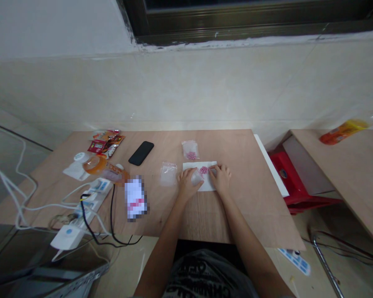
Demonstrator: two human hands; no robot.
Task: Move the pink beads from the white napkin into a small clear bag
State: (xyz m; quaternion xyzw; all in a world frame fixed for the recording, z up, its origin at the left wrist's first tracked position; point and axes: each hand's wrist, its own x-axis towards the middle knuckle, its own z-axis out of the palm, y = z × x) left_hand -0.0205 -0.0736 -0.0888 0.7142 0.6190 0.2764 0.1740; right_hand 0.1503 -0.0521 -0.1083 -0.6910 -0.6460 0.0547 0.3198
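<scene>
blurred white-and-pink object [136, 198], unreadable

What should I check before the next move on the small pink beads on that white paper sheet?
Small pink beads bunched on the white paper sheet: ok.
Left hand and right hand both on the sheet, beside the beads: ok.
Clear plastic bag holding pink beads apart from the sheet: ok.
Second clear plastic bag, contents: cannot tell.
Black smartphone away from the sheet: ok.
</scene>
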